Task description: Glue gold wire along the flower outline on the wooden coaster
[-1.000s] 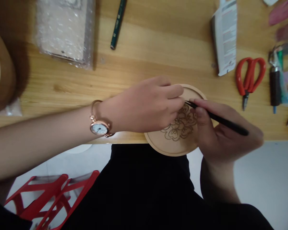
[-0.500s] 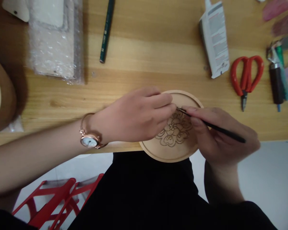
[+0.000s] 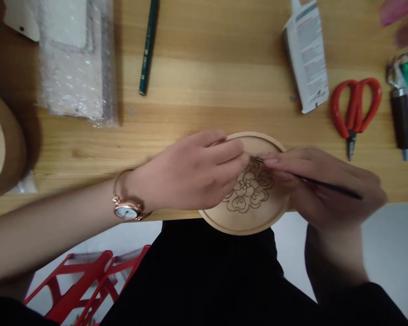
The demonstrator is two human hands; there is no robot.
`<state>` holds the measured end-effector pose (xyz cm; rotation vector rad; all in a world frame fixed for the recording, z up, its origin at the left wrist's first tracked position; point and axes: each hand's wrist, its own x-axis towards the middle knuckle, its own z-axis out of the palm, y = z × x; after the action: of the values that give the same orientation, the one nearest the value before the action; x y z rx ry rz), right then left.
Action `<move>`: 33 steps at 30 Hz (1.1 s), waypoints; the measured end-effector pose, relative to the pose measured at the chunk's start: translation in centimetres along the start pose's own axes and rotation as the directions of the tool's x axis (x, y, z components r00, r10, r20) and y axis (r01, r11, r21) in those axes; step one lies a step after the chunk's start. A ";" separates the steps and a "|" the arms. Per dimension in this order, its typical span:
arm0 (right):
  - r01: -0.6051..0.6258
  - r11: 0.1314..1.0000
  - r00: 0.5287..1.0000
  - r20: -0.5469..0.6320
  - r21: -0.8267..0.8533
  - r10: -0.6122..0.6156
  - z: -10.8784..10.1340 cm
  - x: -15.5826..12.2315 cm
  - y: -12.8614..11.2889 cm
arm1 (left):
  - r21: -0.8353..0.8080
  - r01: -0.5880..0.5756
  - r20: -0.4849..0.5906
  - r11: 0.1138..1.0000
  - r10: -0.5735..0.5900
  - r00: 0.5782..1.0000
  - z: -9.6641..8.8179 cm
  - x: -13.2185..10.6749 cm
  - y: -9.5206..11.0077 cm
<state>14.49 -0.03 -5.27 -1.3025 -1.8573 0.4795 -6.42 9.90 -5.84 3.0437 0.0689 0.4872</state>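
A round wooden dish (image 3: pixel 246 224) with a raised rim lies at the table's front edge, and a dark burned-line flower (image 3: pixel 250 188) marks its middle. My left hand (image 3: pixel 190 174) lies over the dish's left side, its fingers curled onto the wood and its thumb hidden. A rose-gold wristwatch (image 3: pixel 126 210) circles that wrist. My right hand (image 3: pixel 323 185) grips a thin black pen (image 3: pixel 329 188), whose fine tip reaches the flower's upper edge. Whether the tip touches the wood is hard to tell.
The light wooden table (image 3: pixel 204 90) holds a dark green pencil (image 3: pixel 148 47), a bubble-wrapped package (image 3: pixel 75 63), a white packet (image 3: pixel 306 56) and red-handled scissors (image 3: pixel 355 106). Red chair legs (image 3: pixel 85 285) stand on the floor below the table's front edge.
The whole scene has shifted slightly down in view. My right hand has turned, laying the pen flatter and more level. My left hand stays on the dish.
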 end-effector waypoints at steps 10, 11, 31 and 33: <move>0.160 0.983 0.985 0.087 -0.091 -0.152 -0.8 0.4 0.9 | -0.027 -0.003 0.010 1.000 0.003 1.000 -0.2 -0.1 0.1; 0.179 0.979 0.982 0.086 -0.099 -0.170 -0.8 0.3 0.9 | -0.027 0.000 0.018 1.000 0.001 1.000 -0.2 -0.1 0.1; 0.077 0.997 0.995 -0.055 -0.015 -0.078 -0.6 -0.4 0.9 | -0.103 -0.044 -0.069 0.994 0.037 0.997 -0.2 0.2 -0.5; 0.075 0.997 0.996 -0.052 -0.008 -0.075 -0.4 -0.4 0.9 | -0.103 -0.043 -0.064 0.994 0.036 0.997 -0.2 0.1 -0.5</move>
<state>15.42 -0.11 -5.79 -1.2333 -1.8579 0.3968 -6.37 10.39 -5.64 2.9332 -0.0137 0.5690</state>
